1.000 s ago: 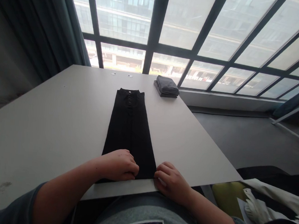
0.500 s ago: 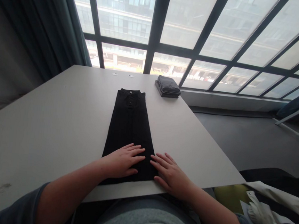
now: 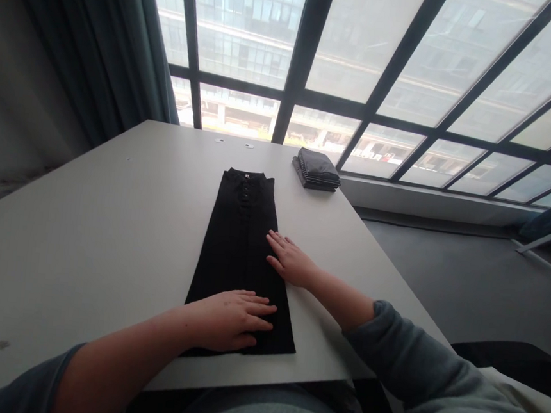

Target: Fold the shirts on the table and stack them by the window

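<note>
A black shirt (image 3: pixel 241 242), folded into a long narrow shape, lies flat in front of me. Its collar and buttoned placket point away toward the window, and its wider hem lies near the table's front edge. My left hand (image 3: pixel 234 318) rests flat on the lower part of the cloth, fingers spread and pointing right. Farther up, my right hand (image 3: pixel 290 259) lies across the shirt's right edge, its fingers outstretched on the black fabric. Neither hand grips anything.
The white table (image 3: pixel 123 238) ends at an angled edge on the right. A stack of folded grey garments (image 3: pixel 317 168) sits at its far right corner. Two small white pieces lie by the back edge. A dark curtain (image 3: pixel 87 42) hangs at the left.
My right hand has slid up along the shirt's right edge, away from the hem. My left hand has stayed on the lower part. The view has shifted slightly.
</note>
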The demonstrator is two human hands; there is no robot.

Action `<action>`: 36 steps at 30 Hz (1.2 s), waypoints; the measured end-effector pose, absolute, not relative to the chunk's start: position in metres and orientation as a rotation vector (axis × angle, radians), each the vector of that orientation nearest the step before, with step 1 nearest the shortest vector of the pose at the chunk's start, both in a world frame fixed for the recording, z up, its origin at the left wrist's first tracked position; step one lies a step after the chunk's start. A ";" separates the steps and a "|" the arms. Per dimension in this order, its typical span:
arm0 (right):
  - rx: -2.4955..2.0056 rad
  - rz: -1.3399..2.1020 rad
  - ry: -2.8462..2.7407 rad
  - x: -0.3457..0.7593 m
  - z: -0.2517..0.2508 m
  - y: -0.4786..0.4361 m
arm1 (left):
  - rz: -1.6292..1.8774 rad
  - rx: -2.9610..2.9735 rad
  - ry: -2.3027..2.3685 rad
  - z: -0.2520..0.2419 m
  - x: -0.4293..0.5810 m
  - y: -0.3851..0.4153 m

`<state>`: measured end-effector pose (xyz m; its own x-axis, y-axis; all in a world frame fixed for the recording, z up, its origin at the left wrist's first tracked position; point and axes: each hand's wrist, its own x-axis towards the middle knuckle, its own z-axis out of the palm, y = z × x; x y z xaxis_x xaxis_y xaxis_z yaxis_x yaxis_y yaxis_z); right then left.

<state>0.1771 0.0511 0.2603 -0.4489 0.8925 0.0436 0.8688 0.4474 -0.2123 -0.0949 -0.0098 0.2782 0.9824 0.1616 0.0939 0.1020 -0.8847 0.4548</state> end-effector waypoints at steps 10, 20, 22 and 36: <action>-2.136 0.120 -2.336 0.151 0.251 0.246 | 0.141 2.467 0.206 0.283 -0.095 -0.007; -2.232 0.264 -2.182 0.163 0.240 0.357 | 0.179 2.363 0.170 0.277 -0.095 0.001; -2.237 0.262 -2.176 0.163 0.237 0.365 | 0.167 2.347 0.180 0.278 -0.095 0.002; -1.931 -0.163 -1.856 0.174 0.241 0.323 | 0.357 2.333 0.362 0.285 -0.091 0.001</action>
